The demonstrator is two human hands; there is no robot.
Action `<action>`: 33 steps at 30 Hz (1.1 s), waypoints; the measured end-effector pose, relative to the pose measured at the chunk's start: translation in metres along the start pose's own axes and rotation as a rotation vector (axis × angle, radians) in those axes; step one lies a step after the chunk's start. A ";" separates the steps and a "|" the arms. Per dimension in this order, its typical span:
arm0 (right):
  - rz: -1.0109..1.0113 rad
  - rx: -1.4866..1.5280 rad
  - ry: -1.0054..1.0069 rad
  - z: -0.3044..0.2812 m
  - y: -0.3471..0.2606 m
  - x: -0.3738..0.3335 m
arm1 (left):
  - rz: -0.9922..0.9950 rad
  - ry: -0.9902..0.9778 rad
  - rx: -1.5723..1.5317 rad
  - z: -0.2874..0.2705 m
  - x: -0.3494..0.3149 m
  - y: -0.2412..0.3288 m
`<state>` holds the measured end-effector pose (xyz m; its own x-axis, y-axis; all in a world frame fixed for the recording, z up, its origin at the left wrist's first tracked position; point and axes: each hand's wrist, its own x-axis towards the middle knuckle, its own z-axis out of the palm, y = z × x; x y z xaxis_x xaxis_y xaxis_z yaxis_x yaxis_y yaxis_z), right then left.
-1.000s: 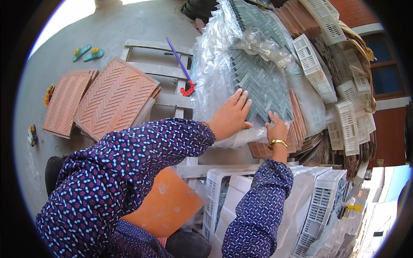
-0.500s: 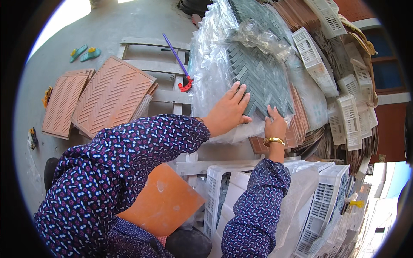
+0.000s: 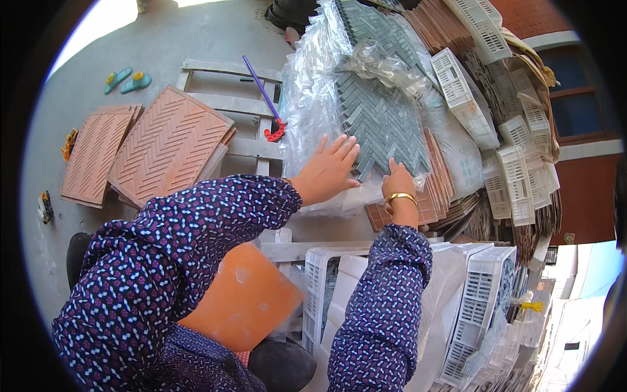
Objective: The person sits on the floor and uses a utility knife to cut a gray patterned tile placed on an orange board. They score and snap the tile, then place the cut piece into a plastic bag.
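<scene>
**Where everything lies before us**

Before us lie the tiles [image 3: 382,127]; our left hand [image 3: 326,172] and right hand [image 3: 400,183] are at their near end. Plastic [image 3: 305,117] lies to the left of them, and a bunched strip of it crosses over them. Further left come the pallet [image 3: 225,102], then the panels [image 3: 168,147] and, behind these, the slippers [image 3: 135,83]. To the right of the tiles we see crates [image 3: 460,98]. Nearer to us than the pallet, there is a board [image 3: 245,297].
</scene>
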<state>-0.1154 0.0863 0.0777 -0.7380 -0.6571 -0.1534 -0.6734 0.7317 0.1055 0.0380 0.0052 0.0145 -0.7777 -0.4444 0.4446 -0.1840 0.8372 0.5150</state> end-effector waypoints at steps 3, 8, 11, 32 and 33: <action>0.001 0.046 0.123 0.008 -0.021 -0.020 | 0.077 -0.263 -0.168 -0.046 -0.060 0.009; -0.364 0.388 0.448 0.046 -0.070 -0.102 | -0.027 -0.563 -0.181 -0.155 -0.215 -0.031; -0.479 0.478 0.306 0.092 -0.109 -0.196 | -0.346 -0.485 0.003 -0.179 -0.318 -0.049; -0.362 0.261 0.318 0.215 -0.196 -0.393 | -1.356 0.109 -1.262 -0.128 -0.392 -0.231; -0.362 0.253 0.322 0.215 -0.196 -0.394 | -1.315 0.102 -1.502 -0.128 -0.401 -0.239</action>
<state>0.3168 0.2407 -0.0938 -0.4635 -0.8682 0.1770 -0.8849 0.4430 -0.1440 0.4704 -0.0573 -0.1931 -0.5708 -0.5088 -0.6445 0.0914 -0.8194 0.5659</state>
